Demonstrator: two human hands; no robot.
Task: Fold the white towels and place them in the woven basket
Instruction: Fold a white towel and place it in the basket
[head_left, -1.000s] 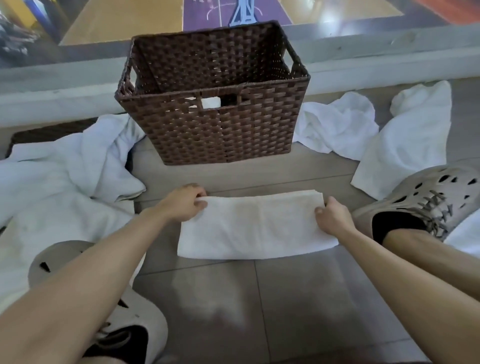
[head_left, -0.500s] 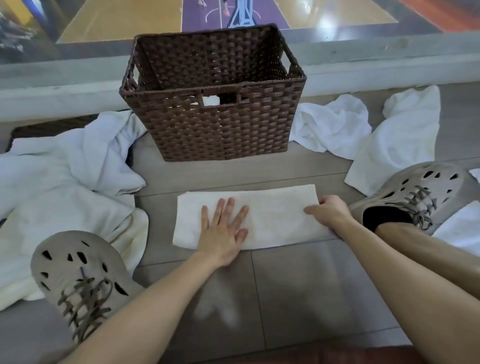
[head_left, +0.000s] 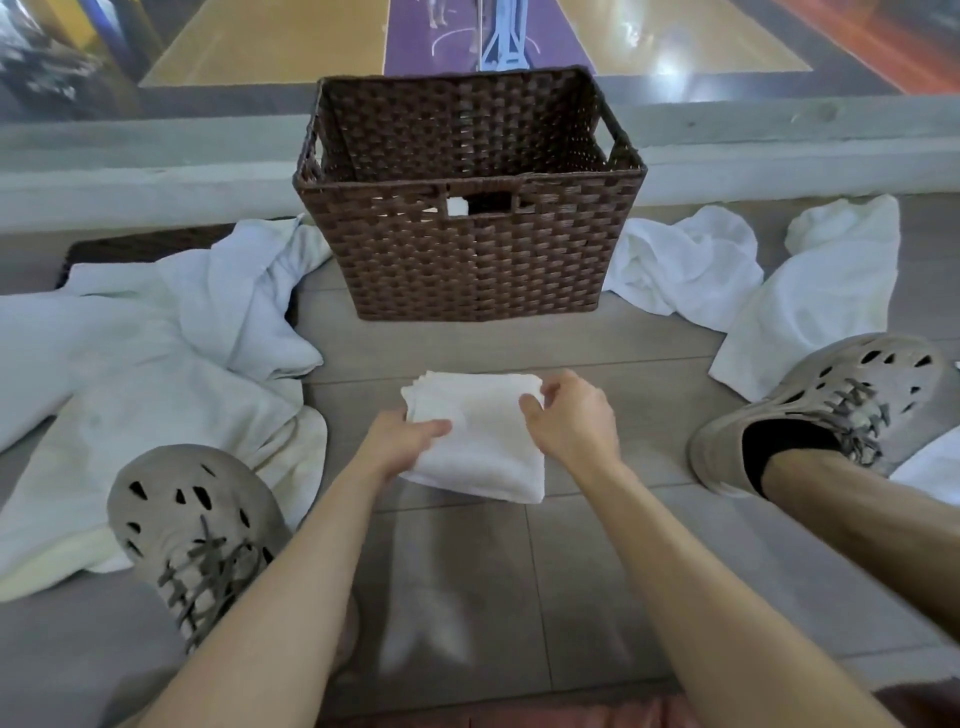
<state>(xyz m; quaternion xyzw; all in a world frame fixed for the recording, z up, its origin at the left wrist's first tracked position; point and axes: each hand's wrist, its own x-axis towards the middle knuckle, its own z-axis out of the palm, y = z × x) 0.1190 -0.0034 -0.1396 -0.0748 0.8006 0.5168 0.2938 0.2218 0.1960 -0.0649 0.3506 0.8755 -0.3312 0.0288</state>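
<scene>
Holding the folded white towel (head_left: 483, 441) on the floor (head_left: 597, 571) before the woven basket (head_left: 467, 260), left hand (head_left: 400, 441) and right hand (head_left: 571, 415) clamped on its sides. Not yet placed inside; crumpled towels (head_left: 156, 364) left to fold.

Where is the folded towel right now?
In the head view the folded towel is at centre, nearer than the woven basket, held between the left hand and right hand.
</scene>
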